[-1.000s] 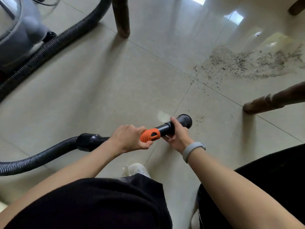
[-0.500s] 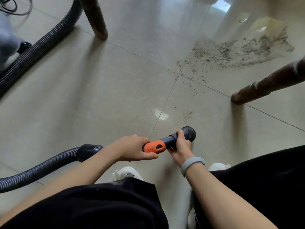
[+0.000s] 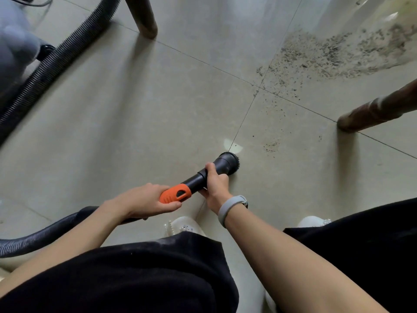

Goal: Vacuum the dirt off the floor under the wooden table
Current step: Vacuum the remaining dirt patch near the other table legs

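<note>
I hold a black vacuum nozzle [image 3: 226, 161] with a round brush tip, low over the beige tiled floor [image 3: 140, 114]. My right hand [image 3: 215, 182] grips the black tube just behind the brush. My left hand [image 3: 144, 201] grips the handle at its orange slider [image 3: 176, 193]. A wide patch of grey-brown dirt [image 3: 334, 53] lies at the upper right, with scattered specks trailing down to a small dirt spot [image 3: 270, 145] just right of the brush.
Two dark wooden table legs stand on the floor, one at the top [image 3: 144, 21], one at the right [image 3: 370, 111]. The grey vacuum body [image 3: 13, 41] sits at the upper left, its ribbed black hose [image 3: 58, 62] running diagonally. My white shoes [image 3: 185, 225] are below the hands.
The nozzle has tilted down toward the floor and its brush tip now shows. The view has shifted, so the dirt patch sits nearer the upper right corner.
</note>
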Tool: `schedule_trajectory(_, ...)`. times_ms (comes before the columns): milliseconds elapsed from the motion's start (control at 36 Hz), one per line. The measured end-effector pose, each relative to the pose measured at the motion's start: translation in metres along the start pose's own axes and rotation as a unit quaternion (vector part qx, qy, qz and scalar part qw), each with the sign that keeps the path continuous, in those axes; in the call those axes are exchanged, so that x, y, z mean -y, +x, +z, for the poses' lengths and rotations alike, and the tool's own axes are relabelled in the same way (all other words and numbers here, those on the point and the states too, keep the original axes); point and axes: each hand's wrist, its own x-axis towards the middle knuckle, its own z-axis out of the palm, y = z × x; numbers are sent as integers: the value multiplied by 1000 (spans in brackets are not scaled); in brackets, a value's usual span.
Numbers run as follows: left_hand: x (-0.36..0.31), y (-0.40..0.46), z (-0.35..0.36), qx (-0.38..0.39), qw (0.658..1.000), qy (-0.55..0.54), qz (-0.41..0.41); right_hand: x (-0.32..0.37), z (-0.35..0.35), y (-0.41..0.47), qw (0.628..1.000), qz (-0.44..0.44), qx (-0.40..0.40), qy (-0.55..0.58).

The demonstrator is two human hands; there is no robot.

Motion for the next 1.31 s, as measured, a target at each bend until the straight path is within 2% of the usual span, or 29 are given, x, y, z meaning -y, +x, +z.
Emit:
schedule_trajectory(389,-15,24,-11,-46,996,-73,15,43,7,15,997,-39,-18,-62)
schedule_trajectory(556,-31,29,-18,-16,998,-51,24,47,-6,14,999,-27,-31,-28)
schedule_trajectory(750,-66,41,-23,54,997,-12,49,57,-39,9,997,-21,-66,33)
schedule_trajectory(889,-97,53,-31,66,995,29,63,76,-62,8,995,-11,-86,52)
schedule_trajectory(1028,-112,61,-35,64,995,30,69,92,-71,10,996,14,-83,-42)
schedule_trajectory(1111,-111,64,-35,40,997,27,63,103,-72,9,984,36,-85,-150)
schedule_trajectory(1222,-115,65,-26,37,998,9,60,118,-89,0,954,64,-27,-291)
schedule_trajectory(1306,-124,65,-17,34,997,-7,62,126,-102,-4,944,69,-6,-321)
